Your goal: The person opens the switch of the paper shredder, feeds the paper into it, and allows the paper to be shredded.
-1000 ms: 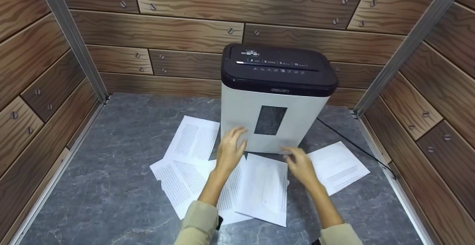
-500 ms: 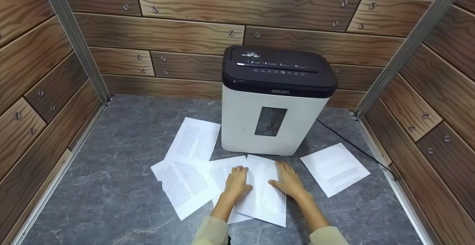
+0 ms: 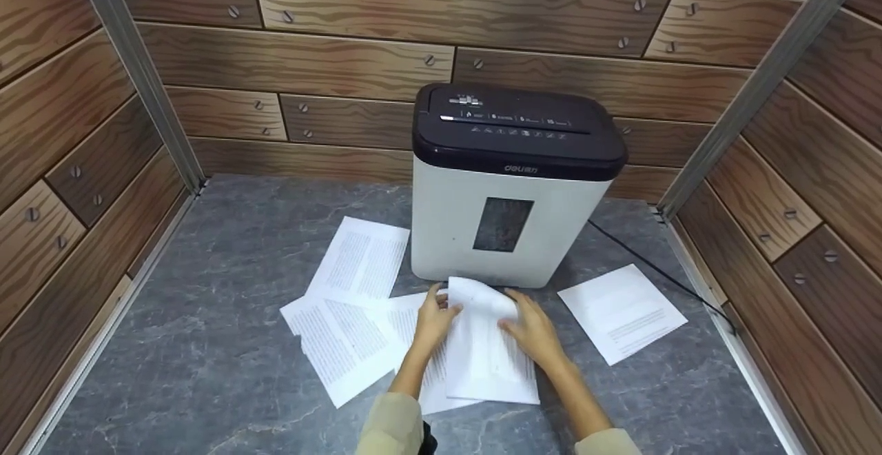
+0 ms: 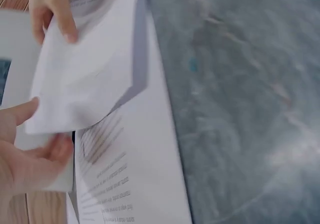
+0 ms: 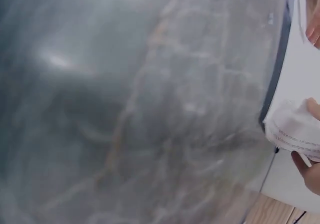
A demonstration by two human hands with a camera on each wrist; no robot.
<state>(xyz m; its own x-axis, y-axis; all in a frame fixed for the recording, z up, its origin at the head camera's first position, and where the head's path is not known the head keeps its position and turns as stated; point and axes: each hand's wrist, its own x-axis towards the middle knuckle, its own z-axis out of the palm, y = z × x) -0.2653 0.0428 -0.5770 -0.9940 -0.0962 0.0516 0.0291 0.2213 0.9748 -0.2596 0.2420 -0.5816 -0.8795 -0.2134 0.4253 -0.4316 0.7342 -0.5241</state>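
Paper stack [image 3: 486,358], raised at its far edge over printed sheets [image 3: 344,345], is pinched between fingers and thumb of the right hand [image 3: 539,331]; its far left corner is flanked by the parted fingers of the left hand [image 3: 433,322]. Only this stack is taken up; the rest are left spread on the grey marbled surface [image 3: 220,289], by the shredder [image 3: 451,227], whose slot [image 3: 520,125] shows no paper. Wood-patterned walls [image 3: 344,55] are set behind.
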